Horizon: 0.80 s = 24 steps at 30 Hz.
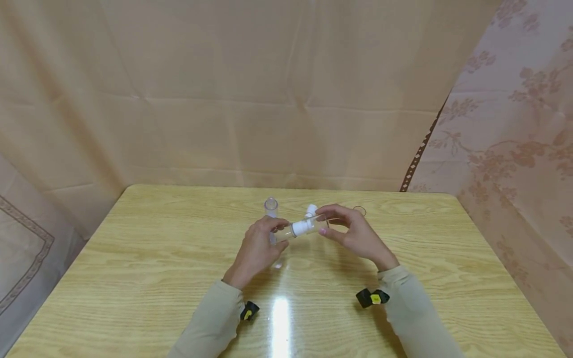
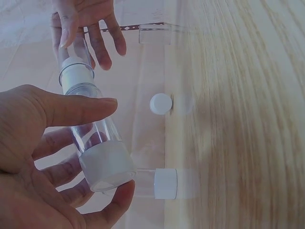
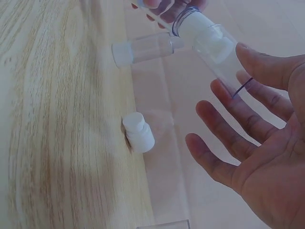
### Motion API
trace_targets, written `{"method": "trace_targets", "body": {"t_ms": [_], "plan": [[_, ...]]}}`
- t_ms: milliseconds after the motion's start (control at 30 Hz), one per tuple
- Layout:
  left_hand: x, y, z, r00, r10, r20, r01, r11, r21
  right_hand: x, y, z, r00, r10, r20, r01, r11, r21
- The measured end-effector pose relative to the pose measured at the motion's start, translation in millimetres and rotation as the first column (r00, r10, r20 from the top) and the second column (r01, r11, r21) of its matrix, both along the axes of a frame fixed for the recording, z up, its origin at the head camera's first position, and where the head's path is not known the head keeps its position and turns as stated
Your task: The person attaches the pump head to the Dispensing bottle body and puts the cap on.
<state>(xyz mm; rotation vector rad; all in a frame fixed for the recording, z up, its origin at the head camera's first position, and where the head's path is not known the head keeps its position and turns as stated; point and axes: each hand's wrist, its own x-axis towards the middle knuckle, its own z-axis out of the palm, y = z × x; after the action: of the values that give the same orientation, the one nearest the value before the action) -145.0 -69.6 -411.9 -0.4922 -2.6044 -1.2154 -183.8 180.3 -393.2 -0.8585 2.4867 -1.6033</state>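
My left hand [image 1: 258,247] grips a clear cylindrical bottle with a white base [image 2: 106,164], thumb on one side and fingers on the other. A white collar [image 1: 301,227] sits at the bottle's upper end. Around the white part there, a clear cap [image 3: 224,67] points toward the right. My right hand [image 1: 356,237] pinches this cap between thumb and fingers; its other fingers spread loosely in the right wrist view. Bottle and cap are tilted, held above the table. Behind my left hand stands a second clear tube [image 1: 270,205] with a white base [image 2: 166,183].
A small white stepped piece [image 3: 139,133] stands on the wooden table [image 1: 156,258] beyond the hands. Farther right is a clear open-rimmed cup [image 1: 359,211]. A beige curtain [image 1: 268,99] hangs along the table's back edge, and patterned cloth [image 1: 515,124] covers the right side.
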Motion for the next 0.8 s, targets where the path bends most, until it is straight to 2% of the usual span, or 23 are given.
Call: {"method": "trace_targets", "body": {"t_ms": [400, 633, 800], "plan": [[1.6, 1, 1.7, 1.0, -0.017, -0.021, 0.017, 1.0, -0.008, 5.2, -5, 0.4, 0.99, -0.005, -0.138, 0.015, 0.997, 0.072], [2.2, 1, 2.5, 0.999, -0.037, -0.031, 0.037, 0.999, -0.007, 7.8, -10, 1.1, 0.972, 0.007, -0.233, 0.024, 0.991, 0.131], [1.4, 0, 2.2, 0.998, -0.056, -0.037, 0.056, 0.998, -0.017, 8.9, -13, 0.3, 0.963, 0.024, -0.27, 0.019, 0.988, 0.156]]}}
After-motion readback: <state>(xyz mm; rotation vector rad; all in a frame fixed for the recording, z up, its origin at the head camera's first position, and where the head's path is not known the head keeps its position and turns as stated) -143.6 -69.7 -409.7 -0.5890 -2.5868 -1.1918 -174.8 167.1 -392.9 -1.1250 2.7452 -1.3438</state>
